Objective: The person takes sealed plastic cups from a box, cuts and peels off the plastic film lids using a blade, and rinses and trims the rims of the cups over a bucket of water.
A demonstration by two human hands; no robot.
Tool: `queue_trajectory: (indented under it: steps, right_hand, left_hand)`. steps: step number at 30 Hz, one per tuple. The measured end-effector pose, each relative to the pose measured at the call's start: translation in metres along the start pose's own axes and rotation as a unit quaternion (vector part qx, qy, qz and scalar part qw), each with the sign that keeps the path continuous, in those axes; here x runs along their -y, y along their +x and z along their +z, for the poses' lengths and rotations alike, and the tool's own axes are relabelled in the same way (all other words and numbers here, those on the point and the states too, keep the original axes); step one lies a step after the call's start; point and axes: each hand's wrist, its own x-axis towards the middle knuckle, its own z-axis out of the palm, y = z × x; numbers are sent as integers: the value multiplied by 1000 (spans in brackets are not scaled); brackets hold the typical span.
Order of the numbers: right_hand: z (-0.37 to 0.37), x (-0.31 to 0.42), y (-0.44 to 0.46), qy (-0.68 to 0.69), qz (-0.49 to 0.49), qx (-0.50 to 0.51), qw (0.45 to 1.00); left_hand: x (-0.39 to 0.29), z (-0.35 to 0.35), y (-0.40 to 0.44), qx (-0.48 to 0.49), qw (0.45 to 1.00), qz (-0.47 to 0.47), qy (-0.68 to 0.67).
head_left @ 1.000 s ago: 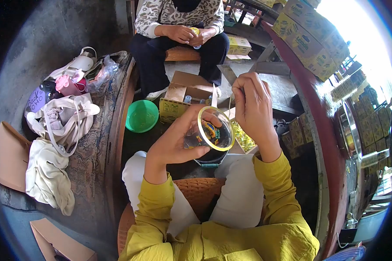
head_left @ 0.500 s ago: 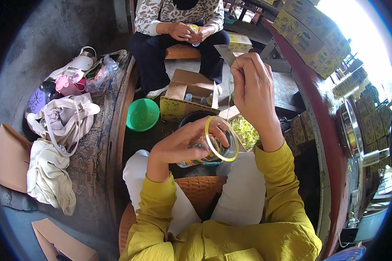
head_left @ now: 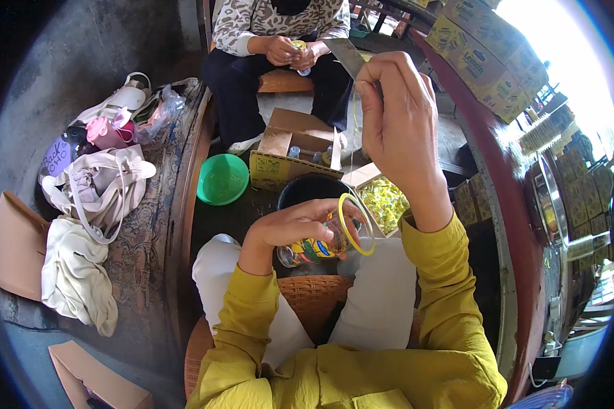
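Note:
My left hand (head_left: 290, 226) is closed round a clear plastic jar (head_left: 312, 251) with a colourful printed label. The jar lies tilted over my lap, its yellow-rimmed mouth (head_left: 370, 251) facing right. Raised above and to the right of it, my right hand (head_left: 399, 119) is closed on a flat metal blade (head_left: 346, 54), which juts out to the upper left. A thin, pale yellowish strip (head_left: 354, 116) hangs below the fingers of that hand towards the jar's mouth; where its lower end sits I cannot tell.
A black tub (head_left: 310, 187) and a box of yellow-green scraps (head_left: 383, 203) stand before my knees. Beyond are a green basin (head_left: 223, 180) and a carton (head_left: 269, 170) with small containers. A co-worker (head_left: 280, 48) sits opposite, holding a small item. Bags (head_left: 106, 180) lie on the left bench.
My right hand has risen with the blade, away from the jar. My left hand has turned and lowered the jar a little, so more of its label shows.

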Motion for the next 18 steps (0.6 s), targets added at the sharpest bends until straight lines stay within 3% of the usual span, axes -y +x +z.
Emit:
queue_trajectory:
  steps: [6, 10, 12, 14, 15, 18]
  right_hand:
    - [-4, 5, 3, 9, -7, -2, 1000]
    - [-10, -1, -7, 50, 33, -35, 998]
    - [-22, 2, -16, 86, 59, -38, 994]
    - [-31, 7, -29, 122, 86, -31, 988]
    - [-36, 11, -38, 122, 101, -19, 987]
    - [-42, 17, -68, 120, 129, 10, 984]
  left_hand:
    - [14, -9, 5, -30, 999, 8, 13]
    - [23, -17, 1, -221, 962, 88, 132]
    - [20, -21, 3, -340, 899, 169, 219]
    - [20, -28, 4, -451, 779, 255, 355]
    - [16, -27, 1, -480, 768, 251, 343]
    - [13, -28, 1, -559, 647, 314, 412]
